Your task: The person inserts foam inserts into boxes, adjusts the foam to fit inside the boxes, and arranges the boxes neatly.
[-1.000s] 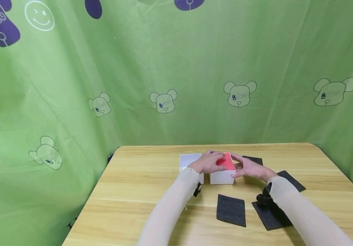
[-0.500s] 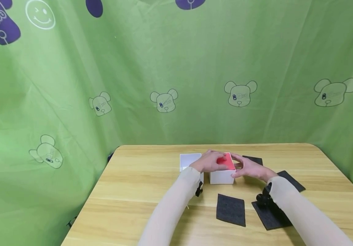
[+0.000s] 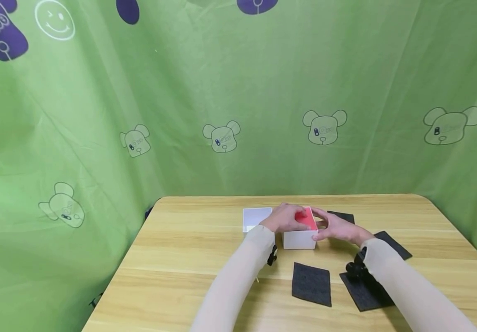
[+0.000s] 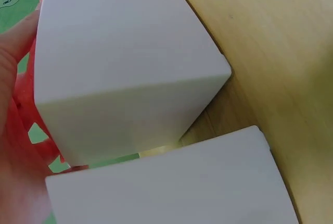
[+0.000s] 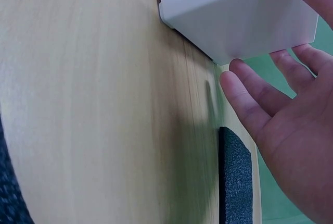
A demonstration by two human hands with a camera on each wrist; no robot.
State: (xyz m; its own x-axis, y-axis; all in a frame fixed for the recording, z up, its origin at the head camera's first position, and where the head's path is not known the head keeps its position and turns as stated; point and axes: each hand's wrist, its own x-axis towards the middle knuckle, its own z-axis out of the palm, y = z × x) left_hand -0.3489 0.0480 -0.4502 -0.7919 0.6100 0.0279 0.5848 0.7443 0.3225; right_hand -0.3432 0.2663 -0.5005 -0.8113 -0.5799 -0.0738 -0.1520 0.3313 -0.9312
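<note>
A white box with a red top surface stands toward the table's back. My left hand reaches over it from the left, thumb and fingers spread on the red surface. In the left wrist view, that hand lies along the red side, its fingers partly hidden by the box. My right hand holds the box's right side, thumb at the front corner. Its other fingertips touch the far edge in the right wrist view. A second white box, open at the top, stands left, partly behind my left hand.
Several black felt-like pieces lie on the wooden table: one in front of the boxes, another under my right forearm, others to the right and behind my right hand. A green curtain hangs behind.
My left hand and forearm have shifted slightly to the right, the thumb sliding a little farther over the red surface. My right hand and the boxes look unmoved.
</note>
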